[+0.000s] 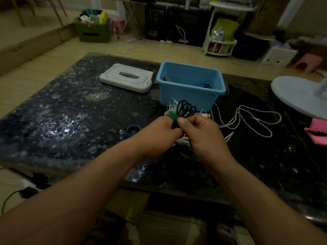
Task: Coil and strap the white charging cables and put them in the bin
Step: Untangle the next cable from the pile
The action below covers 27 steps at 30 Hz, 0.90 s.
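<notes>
My left grip (159, 134) and right grip (203, 133) pinch a strap (174, 117) on a coil (170, 107). Bin (191, 86) at twelve holds dark bits (207, 86).

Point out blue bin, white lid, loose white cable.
blue plastic bin (187, 96), head view, front wall.
white plastic lid (113, 80), head view, top face left of handle.
loose white charging cable (237, 120), head view, where strands cross.

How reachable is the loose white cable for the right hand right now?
Probably reachable: the loose white cable lies on the table right of the right hand, nothing between. But that hand is pinching the green strap, so it must let go first.
</notes>
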### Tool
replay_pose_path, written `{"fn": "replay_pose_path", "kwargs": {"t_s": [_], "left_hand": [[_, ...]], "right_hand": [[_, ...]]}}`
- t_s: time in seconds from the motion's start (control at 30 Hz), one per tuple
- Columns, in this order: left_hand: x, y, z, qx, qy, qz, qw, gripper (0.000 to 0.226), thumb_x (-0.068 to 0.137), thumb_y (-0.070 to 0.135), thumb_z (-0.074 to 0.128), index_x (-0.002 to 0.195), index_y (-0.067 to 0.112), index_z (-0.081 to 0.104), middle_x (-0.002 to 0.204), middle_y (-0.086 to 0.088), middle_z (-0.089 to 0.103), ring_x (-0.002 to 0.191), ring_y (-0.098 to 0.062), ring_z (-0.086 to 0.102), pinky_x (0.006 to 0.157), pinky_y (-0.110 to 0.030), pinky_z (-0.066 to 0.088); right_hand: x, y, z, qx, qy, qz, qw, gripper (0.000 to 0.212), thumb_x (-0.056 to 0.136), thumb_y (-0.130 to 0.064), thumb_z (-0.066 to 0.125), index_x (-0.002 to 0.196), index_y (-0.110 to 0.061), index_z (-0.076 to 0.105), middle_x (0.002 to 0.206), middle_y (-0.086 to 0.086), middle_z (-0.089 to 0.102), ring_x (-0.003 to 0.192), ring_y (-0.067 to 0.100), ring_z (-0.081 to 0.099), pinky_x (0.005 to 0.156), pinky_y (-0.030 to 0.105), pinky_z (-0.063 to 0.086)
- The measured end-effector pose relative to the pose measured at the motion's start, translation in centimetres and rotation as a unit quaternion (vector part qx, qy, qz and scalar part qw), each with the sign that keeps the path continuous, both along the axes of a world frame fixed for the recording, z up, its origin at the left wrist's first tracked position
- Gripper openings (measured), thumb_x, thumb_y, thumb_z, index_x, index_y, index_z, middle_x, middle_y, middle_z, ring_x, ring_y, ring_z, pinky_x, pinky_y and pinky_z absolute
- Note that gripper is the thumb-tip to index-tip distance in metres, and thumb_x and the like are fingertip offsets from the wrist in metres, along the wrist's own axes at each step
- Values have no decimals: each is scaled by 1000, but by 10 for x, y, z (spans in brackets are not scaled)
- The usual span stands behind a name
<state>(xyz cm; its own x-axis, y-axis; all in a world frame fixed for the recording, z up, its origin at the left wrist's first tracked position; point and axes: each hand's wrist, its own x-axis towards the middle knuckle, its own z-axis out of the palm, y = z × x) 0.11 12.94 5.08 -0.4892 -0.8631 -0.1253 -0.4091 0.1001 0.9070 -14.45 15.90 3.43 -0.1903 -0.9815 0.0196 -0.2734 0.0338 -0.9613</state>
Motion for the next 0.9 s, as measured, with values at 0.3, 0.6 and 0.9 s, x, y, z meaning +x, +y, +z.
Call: {"fn": "replay_pose_path", "kwargs": {"t_s": [0.3, 0.6, 0.9], "left_hand": [[-5, -1, -4, 166, 207, 124, 956, 33, 108, 35, 39, 84, 16, 52, 66, -4, 47, 54, -16, 35, 54, -32, 26], [-10, -2, 2, 111, 262, 163, 945, 25, 110, 25, 42, 114, 5, 55, 62, -2, 50, 49, -14, 35, 45, -28, 25], [-17, -5, 8, 131, 306, 99, 938, 34, 107, 15, 37, 130, 13, 63, 58, -4, 47, 45, -16, 27, 44, -29, 19]], "right_hand": [[5, 4, 6, -26, -40, -11, 999, 21, 103, -24, 67, 91, -7, 71, 80, 2, 78, 76, 10, 75, 69, 22, 58], [0, 4, 4, -70, -42, 2, 997, 19, 104, -25, 66, 95, -9, 72, 91, 5, 79, 92, 20, 76, 90, 42, 61], [-17, 9, 15, -56, -198, 106, 973, 18, 106, -9, 57, 117, -11, 71, 78, -2, 74, 69, 7, 68, 58, 13, 47]]}}
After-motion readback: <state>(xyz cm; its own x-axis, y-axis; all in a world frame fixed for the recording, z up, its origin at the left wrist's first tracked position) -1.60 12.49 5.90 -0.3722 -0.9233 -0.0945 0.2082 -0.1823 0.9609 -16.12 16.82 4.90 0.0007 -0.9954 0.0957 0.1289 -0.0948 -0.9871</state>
